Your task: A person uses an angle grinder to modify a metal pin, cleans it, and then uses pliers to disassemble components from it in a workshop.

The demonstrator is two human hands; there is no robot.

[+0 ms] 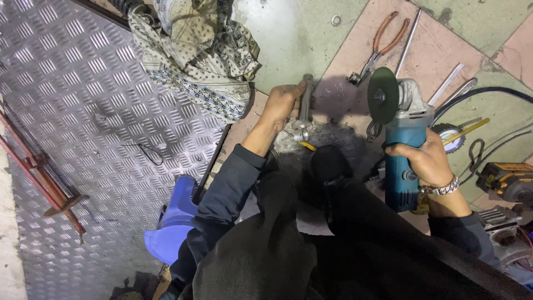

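Grinder (401, 139) gripped by right hand (425, 161).

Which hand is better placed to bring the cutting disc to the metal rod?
Probably the right hand: it holds the blue angle grinder, disc raised beside the metal rod. The left hand pins that rod down.

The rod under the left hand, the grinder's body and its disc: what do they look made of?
The rod looks like bare grey metal with a dull sheen, probably steel; the left hand grips it. The grinder's body, held in the right hand, seems blue moulded plastic, with a pale cast-metal head. Its disc appears matte dark green, likely bonded abrasive, with a metal hub.
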